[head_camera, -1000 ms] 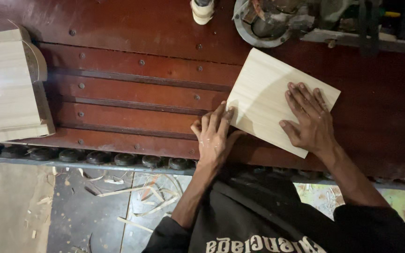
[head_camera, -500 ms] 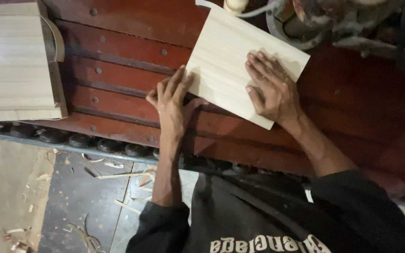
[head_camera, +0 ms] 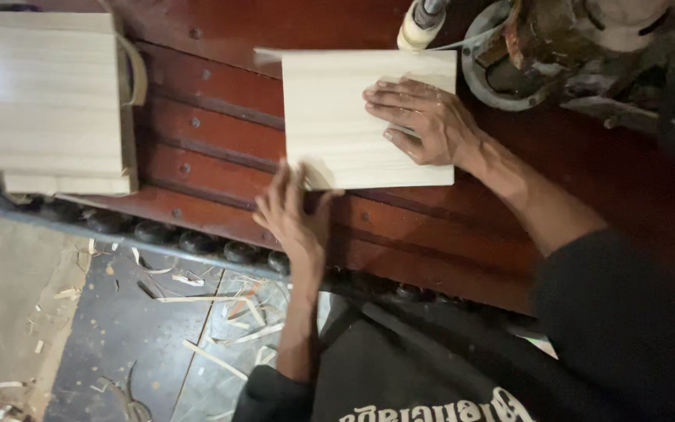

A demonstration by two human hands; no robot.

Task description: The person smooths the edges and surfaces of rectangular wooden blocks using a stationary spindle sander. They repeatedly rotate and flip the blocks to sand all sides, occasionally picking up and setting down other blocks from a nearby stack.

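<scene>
The right hand (head_camera: 423,121) lies flat on a pale square wooden board (head_camera: 353,125), fingers spread and pressing down on its right half, gripping nothing. The left hand (head_camera: 294,211) is open too, its fingers stretched along the board's near left corner, touching the edge there rather than clasping it. The board rests flat on the dark red tabletop (head_camera: 220,148), whose surface runs in long bolted slats under both hands. Just beyond the right hand's fingertips, at the board's far edge, stands a cream-coloured cylindrical fitting (head_camera: 419,27), and beside it, to the right of that hand, sits a worn round metal machine head (head_camera: 556,47). Well off to the left of the left hand, a stack of similar pale boards (head_camera: 44,101) sits on the same tabletop. Below the left forearm, thin wood shavings (head_camera: 212,312) lie scattered over the dark floor (head_camera: 119,336).
</scene>
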